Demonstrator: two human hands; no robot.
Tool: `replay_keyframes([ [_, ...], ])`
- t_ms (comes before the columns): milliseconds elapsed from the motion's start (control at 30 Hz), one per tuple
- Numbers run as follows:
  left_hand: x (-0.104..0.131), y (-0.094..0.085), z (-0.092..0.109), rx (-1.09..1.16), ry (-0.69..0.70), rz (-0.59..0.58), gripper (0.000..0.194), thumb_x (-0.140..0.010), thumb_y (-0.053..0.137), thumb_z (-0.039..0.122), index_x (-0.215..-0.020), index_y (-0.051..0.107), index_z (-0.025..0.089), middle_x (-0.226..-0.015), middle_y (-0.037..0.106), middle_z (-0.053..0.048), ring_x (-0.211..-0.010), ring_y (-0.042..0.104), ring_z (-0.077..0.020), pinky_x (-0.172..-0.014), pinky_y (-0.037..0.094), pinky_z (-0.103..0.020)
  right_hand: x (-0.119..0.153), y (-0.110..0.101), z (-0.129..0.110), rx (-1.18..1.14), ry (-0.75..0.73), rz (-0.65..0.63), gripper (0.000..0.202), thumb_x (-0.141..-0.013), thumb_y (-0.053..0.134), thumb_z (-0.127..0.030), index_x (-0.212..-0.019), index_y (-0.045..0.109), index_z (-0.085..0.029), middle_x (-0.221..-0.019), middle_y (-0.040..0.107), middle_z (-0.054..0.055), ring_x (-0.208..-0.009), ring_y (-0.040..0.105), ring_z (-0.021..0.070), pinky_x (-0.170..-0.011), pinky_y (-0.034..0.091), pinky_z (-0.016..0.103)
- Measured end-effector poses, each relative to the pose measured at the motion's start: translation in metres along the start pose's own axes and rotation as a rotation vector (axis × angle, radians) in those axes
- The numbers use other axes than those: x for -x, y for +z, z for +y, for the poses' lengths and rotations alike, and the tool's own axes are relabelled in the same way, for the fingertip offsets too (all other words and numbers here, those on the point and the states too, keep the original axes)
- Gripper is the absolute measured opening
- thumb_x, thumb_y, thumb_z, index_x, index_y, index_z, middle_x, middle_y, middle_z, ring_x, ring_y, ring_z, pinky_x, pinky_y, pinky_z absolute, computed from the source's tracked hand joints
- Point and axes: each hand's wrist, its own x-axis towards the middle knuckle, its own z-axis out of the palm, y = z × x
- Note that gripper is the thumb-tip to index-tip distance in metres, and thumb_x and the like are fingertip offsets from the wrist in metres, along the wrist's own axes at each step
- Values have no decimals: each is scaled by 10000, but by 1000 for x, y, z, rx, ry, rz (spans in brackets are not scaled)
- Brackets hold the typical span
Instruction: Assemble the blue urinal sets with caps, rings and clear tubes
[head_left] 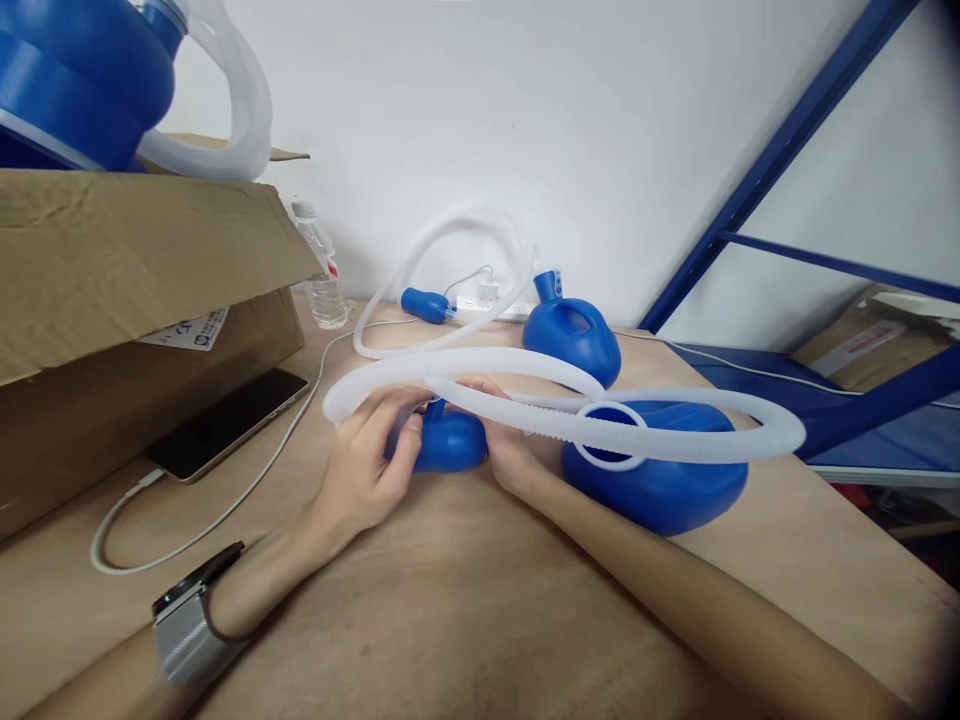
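Note:
On the tabletop in front of me is a small rounded blue plastic piece [450, 442], with a translucent corrugated hose [517, 412] passing above it. My left hand [379, 455] grips its left side, thumb toward me. From the right, my right hand [510, 450] holds the other side, its fingers partly hidden behind the hose and the piece. Right of my hands, a large blue plastic bottle [675, 490] lies on its side with its white-rimmed mouth [611, 463] facing me. The hose loops across this bottle.
Behind stand another blue bottle [574, 340], a blue hose end piece [427, 305] and a power strip [499, 308]. At left are a cardboard box [135, 240], a phone [232, 420] on its cable and a water bottle [324, 275]. Blue shelving [780, 150] borders the right.

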Motion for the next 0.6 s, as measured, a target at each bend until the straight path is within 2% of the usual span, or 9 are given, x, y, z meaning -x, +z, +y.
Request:
replay_keyframes([
  [167, 1, 4, -5, 106, -383, -45, 314, -998, 420, 382, -1144, 626, 197, -1120, 706, -103, -1098, 641, -309, -998, 469, -524, -3, 8, 4, -10, 56, 117, 323, -791, 787, -504, -982, 749, -247, -1119, 775, 48, -1131, 682, 277, -1027, 516, 444],
  [233, 1, 7, -7, 128, -465, -40, 316, -978, 407, 412, -1098, 610, 202, -1124, 693, -116, -1100, 626, -329, -1025, 444, -565, -2, 12, 3, -3, 86, 159, 324, -781, 789, -507, -956, 740, -239, -1081, 783, 54, -1092, 699, 277, -980, 543, 441],
  [333, 1, 10, -7, 148, -454, -21, 311, -961, 406, 391, -1118, 613, 220, -1193, 686, -113, -1214, 579, -344, -1114, 379, -579, 1, 18, 0, -30, 133, 194, 316, -760, 790, -508, -918, 715, -245, -966, 791, 42, -964, 728, 270, -877, 585, 435],
  [467, -3, 10, -6, 190, -431, -65, 437, -956, 402, 380, -1315, 593, 221, -1360, 646, -107, -1379, 479, -364, -1193, 294, -586, 4, 22, -2, -28, 123, 223, 349, -757, 759, -507, -968, 691, -237, -944, 791, 50, -950, 725, 285, -842, 599, 453],
  [600, -5, 7, -7, 221, -325, -174, 661, -921, 458, 348, -1563, 396, 205, -1500, 560, -118, -1395, 471, -372, -1201, 281, -586, 5, 23, -5, -25, 76, 200, 288, -799, 700, -499, -938, 677, -248, -1007, 784, 60, -1000, 715, 291, -903, 589, 472],
])
